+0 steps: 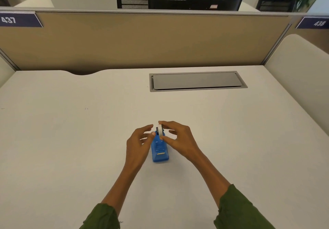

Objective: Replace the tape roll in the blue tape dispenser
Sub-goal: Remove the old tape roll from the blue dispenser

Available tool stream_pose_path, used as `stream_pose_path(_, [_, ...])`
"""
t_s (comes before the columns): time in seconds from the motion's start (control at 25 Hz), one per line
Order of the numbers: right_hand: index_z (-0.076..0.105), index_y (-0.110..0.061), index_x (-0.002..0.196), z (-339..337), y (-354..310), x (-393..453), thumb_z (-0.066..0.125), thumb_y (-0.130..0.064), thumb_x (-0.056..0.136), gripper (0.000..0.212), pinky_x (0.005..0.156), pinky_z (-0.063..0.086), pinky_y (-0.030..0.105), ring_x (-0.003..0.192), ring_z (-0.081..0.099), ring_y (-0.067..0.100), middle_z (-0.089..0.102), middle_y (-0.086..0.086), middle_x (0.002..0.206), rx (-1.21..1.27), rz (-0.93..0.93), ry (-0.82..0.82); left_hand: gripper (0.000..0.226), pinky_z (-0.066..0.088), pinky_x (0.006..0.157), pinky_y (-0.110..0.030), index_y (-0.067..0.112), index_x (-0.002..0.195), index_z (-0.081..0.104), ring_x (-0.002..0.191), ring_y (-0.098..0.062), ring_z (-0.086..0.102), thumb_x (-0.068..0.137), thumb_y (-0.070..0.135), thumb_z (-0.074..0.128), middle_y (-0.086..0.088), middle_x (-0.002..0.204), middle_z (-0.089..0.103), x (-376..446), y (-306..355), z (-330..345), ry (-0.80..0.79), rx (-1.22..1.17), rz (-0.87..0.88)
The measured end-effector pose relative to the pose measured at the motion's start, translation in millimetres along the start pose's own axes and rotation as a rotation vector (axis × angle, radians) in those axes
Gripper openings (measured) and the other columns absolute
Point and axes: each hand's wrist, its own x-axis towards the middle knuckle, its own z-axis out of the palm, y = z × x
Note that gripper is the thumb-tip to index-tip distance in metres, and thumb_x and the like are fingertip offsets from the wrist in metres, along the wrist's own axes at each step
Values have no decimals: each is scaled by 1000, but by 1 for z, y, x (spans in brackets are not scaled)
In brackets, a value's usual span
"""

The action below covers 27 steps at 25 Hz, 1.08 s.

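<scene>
A blue tape dispenser [160, 151] stands on the white desk [71, 139], its metal cutter facing me. A white tape roll [159, 129] sits upright at the dispenser's far end. My right hand [178, 138] pinches the roll between index finger on top and thumb below. My left hand [138, 143] is at the dispenser's left side, its thumb touching the blue body next to the roll and its fingers spread. Whether the roll rests fully in its cradle is hidden by my fingers.
A grey cable hatch [196, 81] is set into the desk behind the dispenser. A tan partition [142, 40] closes the back, with white side panels [299, 63] at right and left.
</scene>
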Motion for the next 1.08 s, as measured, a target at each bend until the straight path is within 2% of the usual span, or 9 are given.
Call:
stream_pose_path(0.12, [58, -16, 120, -6, -8, -6, 70, -11, 79, 43, 80, 52, 15, 100, 63, 14, 64, 6, 120, 92, -33, 21, 25, 48, 78, -12, 21, 111, 65, 100, -15, 64, 86, 20, 60, 2, 112, 68, 1, 10, -2, -102, -141, -44])
stream_pose_path(0.28, [61, -16, 118, -12, -12, -13, 72, -12, 78, 42, 79, 56, 21, 99, 64, 15, 64, 5, 116, 152, -26, 22, 32, 49, 76, -6, 21, 113, 64, 102, -10, 65, 81, 19, 67, 1, 110, 70, -3, 15, -7, -206, -186, -48])
stream_pose_path(0.4, [61, -17, 118, -15, -15, -14, 73, -13, 76, 43, 85, 56, 27, 101, 63, 17, 64, 5, 117, 223, 12, -7, 31, 51, 83, -16, 20, 108, 67, 97, -11, 67, 77, 17, 71, 0, 105, 72, -5, 19, -10, -200, -223, -55])
stream_pose_path(0.52, [63, -21, 114, -19, -17, -15, 74, -11, 75, 42, 85, 56, 26, 99, 65, 14, 67, 1, 114, 286, 47, -52, 24, 51, 86, -26, 20, 99, 71, 90, -12, 69, 75, 15, 72, 4, 94, 75, -4, 21, -15, -200, -264, -91])
stream_pose_path(0.64, [65, -20, 110, -25, -18, -16, 76, -8, 72, 41, 83, 56, 25, 95, 67, 13, 69, 1, 108, 295, 76, -79, 22, 51, 90, -32, 18, 98, 71, 92, -15, 69, 76, 16, 70, -1, 98, 74, -3, 20, -15, -231, -239, -72])
stream_pose_path(0.88, [67, -19, 106, -33, -18, -18, 78, -7, 70, 39, 81, 57, 28, 92, 68, 15, 71, 3, 103, 297, 76, -73, 24, 51, 94, -37, 15, 104, 69, 96, -16, 67, 80, 19, 66, -6, 103, 72, -4, 22, -7, -250, -192, -11])
stream_pose_path(1.08, [69, -17, 101, -42, -11, -17, 77, -9, 72, 32, 65, 53, 17, 85, 69, 16, 72, 8, 99, 382, 163, 4, 22, 55, 89, -35, 10, 105, 67, 92, -18, 70, 83, 12, 63, -7, 105, 71, -5, 23, -5, -211, -246, -8])
